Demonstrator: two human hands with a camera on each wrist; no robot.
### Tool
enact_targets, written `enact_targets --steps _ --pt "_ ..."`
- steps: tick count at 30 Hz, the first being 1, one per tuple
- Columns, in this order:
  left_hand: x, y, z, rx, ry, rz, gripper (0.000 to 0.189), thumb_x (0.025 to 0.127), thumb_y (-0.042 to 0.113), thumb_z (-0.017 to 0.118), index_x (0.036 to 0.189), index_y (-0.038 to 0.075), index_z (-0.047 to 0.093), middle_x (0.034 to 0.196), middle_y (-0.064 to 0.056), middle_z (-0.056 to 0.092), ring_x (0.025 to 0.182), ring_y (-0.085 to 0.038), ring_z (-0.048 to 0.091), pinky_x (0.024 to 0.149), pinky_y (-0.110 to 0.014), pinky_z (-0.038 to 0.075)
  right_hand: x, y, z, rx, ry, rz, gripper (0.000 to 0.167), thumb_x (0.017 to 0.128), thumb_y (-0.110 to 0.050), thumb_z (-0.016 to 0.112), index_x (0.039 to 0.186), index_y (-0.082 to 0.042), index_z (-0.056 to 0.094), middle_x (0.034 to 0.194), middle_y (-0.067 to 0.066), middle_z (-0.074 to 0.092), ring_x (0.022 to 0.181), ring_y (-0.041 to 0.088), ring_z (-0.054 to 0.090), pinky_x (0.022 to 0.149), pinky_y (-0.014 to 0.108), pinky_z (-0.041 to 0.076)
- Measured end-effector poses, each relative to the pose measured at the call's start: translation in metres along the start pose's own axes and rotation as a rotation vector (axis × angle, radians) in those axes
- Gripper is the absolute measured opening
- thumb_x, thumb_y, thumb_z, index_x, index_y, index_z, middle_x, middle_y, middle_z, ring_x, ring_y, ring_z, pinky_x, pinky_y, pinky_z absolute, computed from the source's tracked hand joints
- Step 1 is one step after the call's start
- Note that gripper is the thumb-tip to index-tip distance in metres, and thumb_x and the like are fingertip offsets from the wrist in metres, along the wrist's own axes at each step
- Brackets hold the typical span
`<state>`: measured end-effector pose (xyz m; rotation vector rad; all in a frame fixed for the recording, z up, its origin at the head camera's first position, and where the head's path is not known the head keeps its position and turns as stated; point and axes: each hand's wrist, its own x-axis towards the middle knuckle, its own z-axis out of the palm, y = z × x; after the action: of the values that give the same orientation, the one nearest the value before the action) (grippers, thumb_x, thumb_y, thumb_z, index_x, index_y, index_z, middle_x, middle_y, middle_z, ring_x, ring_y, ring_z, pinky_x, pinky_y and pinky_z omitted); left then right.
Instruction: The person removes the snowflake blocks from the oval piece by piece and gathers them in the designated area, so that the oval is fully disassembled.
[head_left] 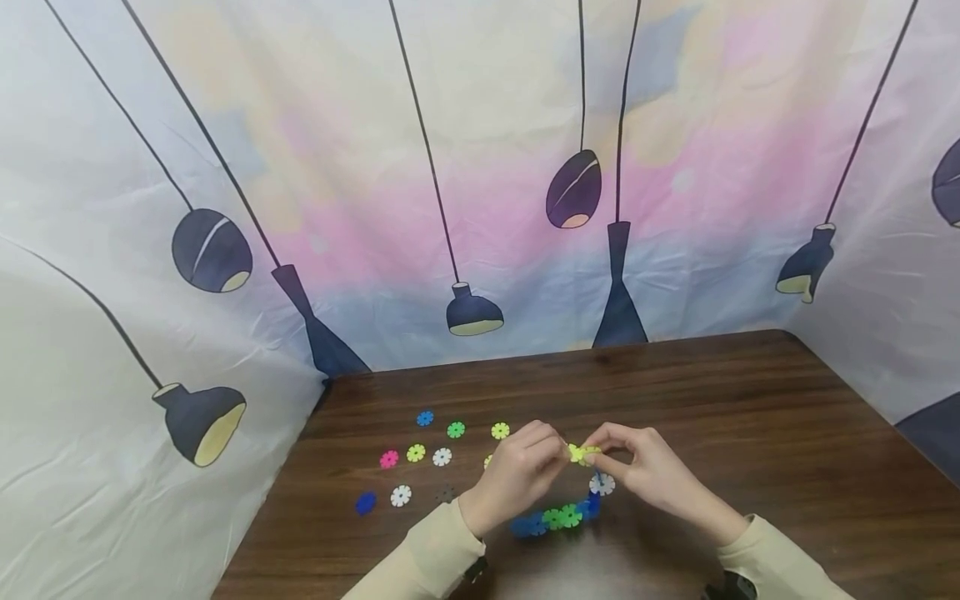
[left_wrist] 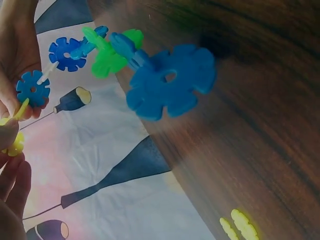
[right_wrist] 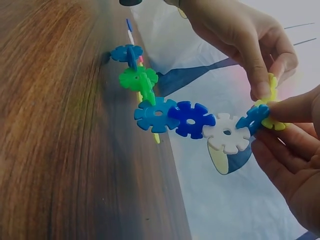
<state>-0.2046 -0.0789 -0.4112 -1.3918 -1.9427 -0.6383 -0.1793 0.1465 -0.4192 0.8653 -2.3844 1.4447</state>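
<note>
A chain of notched plastic snowflake discs (head_left: pixel 562 517) in blue, green, white and yellow hangs in a curve between and below both hands. My left hand (head_left: pixel 521 467) pinches a yellow snowflake disc (right_wrist: pixel 273 85) at the chain's upper end. Close beside it, the right hand (head_left: pixel 660 471) holds another yellow disc (right_wrist: pixel 274 123) between thumb and fingers, next to a small blue disc (right_wrist: pixel 253 118). The two yellow discs meet at their edges; how far their slots engage is hidden by the fingers. A white disc (right_wrist: pixel 227 133) follows along the chain.
Loose discs lie spread on the dark wooden table (head_left: pixel 750 400), left of the hands: a pink one (head_left: pixel 388 459), a white one (head_left: pixel 401 496), a green one (head_left: pixel 456 429), a yellow one (head_left: pixel 500 431) and several others. A cloth printed with lamps (head_left: pixel 480 167) hangs behind the table.
</note>
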Motion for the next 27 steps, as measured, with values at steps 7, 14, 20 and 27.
enact_targets --steps 7,14,20,27 --pt "-0.005 -0.006 -0.006 -0.045 -0.007 -0.089 0.019 0.084 -0.003 0.079 0.088 0.010 0.066 0.086 0.003 0.062 0.081 -0.008 0.061 0.079 -0.012 0.049 -0.002 0.003 -0.003 -0.004 -0.015 0.048 0.005 0.094 -0.021 0.074 0.097 -0.022 0.071 0.090 -0.011 0.072 0.083 0.006 0.068 0.068 0.028 0.055" --pt "-0.011 -0.016 -0.027 -0.084 0.004 -0.222 0.023 0.084 -0.007 0.077 0.093 0.010 0.065 0.094 0.000 0.065 0.089 -0.012 0.064 0.078 -0.021 0.054 -0.004 0.007 -0.007 0.000 -0.031 0.107 0.007 0.095 -0.027 0.073 0.098 -0.021 0.071 0.090 -0.005 0.073 0.084 0.007 0.067 0.065 0.027 0.053" --pt "-0.016 -0.025 -0.051 -0.077 0.027 -0.282 0.022 0.086 -0.005 0.076 0.099 0.011 0.068 0.099 0.001 0.066 0.092 -0.011 0.066 0.076 -0.024 0.056 -0.005 0.009 -0.010 0.003 -0.062 0.130 0.006 0.095 -0.030 0.071 0.098 -0.025 0.071 0.092 -0.006 0.073 0.086 0.008 0.066 0.066 0.027 0.054" --pt "-0.017 -0.034 -0.085 -0.053 0.104 -0.323 0.021 0.088 -0.005 0.074 0.102 0.009 0.070 0.101 0.000 0.067 0.091 -0.013 0.067 0.078 -0.026 0.056 -0.007 0.012 -0.013 0.015 -0.090 0.124 0.007 0.096 -0.033 0.069 0.100 -0.027 0.071 0.096 -0.003 0.073 0.089 0.010 0.065 0.068 0.028 0.055"
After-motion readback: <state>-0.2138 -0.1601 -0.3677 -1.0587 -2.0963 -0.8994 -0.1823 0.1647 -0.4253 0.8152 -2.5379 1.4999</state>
